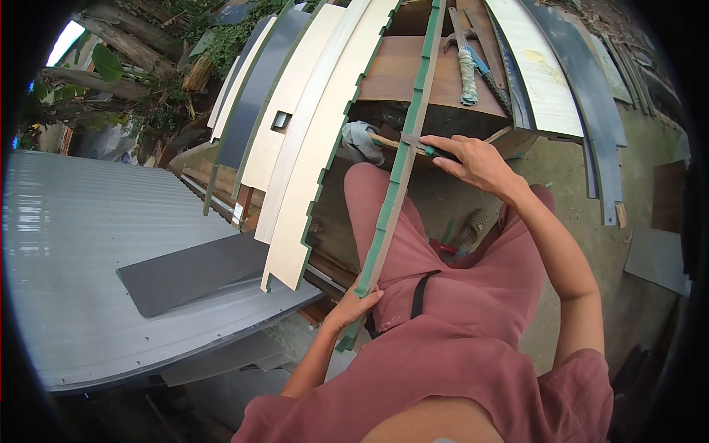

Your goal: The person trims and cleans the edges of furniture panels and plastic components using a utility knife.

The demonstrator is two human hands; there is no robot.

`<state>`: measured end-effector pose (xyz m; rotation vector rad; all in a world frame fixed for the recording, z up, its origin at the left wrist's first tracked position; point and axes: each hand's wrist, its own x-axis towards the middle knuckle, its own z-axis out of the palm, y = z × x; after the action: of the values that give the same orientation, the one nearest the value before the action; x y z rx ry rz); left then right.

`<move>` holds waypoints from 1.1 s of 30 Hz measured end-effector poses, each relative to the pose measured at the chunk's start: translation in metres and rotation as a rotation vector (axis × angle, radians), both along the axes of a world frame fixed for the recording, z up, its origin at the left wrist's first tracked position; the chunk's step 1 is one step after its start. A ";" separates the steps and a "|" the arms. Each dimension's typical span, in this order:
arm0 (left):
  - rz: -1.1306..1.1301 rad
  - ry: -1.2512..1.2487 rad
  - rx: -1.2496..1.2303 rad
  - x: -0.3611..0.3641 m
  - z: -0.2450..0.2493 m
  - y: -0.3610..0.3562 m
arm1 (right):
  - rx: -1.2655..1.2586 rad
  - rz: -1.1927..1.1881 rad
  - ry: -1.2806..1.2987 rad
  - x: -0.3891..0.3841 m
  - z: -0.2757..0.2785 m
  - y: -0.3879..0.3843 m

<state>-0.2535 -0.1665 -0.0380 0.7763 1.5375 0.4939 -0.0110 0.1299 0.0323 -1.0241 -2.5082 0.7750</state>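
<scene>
Evidently, right hand (478, 164) snug around a dark-handled tool (436, 152), left hand (350, 305) snug on a long green-sided strip (389, 207).

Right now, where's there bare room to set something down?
The corrugated sheet is bare left of the dark panel, as is the concrete floor between your right arm and the grey sheet on the right. It's crowded around the green strip, with long panels on one side and the hammer on the other.
</scene>
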 end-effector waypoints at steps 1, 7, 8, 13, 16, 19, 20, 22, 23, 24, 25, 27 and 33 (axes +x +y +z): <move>-0.002 -0.001 -0.001 0.000 0.001 0.000 | -0.041 0.049 -0.001 0.000 0.000 0.001; -0.004 0.010 0.000 0.000 0.005 0.002 | -0.043 0.083 -0.032 -0.001 0.003 0.007; -0.002 -0.003 -0.022 0.000 0.007 0.003 | -0.043 0.081 -0.031 -0.002 0.003 0.007; 0.006 0.004 -0.011 0.001 0.005 0.002 | 0.128 -0.004 -0.099 -0.004 -0.002 0.014; -0.003 0.010 0.010 0.001 0.004 0.001 | 0.142 -0.049 -0.030 0.000 -0.012 0.032; 0.004 0.016 0.000 0.002 0.005 0.002 | 0.052 -0.060 0.084 0.000 -0.016 0.050; 0.007 0.009 0.000 0.002 0.005 0.002 | -0.080 -0.041 0.107 0.005 -0.012 0.055; 0.011 0.002 0.001 0.001 0.004 0.002 | -0.405 -0.044 0.207 0.010 -0.001 0.059; 0.011 0.005 0.000 0.001 0.004 0.002 | -0.732 -0.049 0.304 0.011 0.000 0.061; 0.012 0.007 -0.002 0.001 0.003 0.002 | -0.893 -0.020 0.365 0.014 -0.003 0.064; 0.012 0.008 -0.003 0.001 0.003 0.002 | -0.893 -0.020 0.366 0.015 -0.005 0.067; 0.006 -0.009 -0.005 0.000 0.003 0.002 | -1.147 0.066 0.403 0.016 -0.007 0.076; -0.003 -0.001 0.023 0.000 0.000 0.001 | -1.346 0.124 0.412 0.012 -0.011 0.101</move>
<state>-0.2534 -0.1659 -0.0379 0.7962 1.5321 0.5108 0.0010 0.2305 0.0208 -0.8247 -1.4915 2.5150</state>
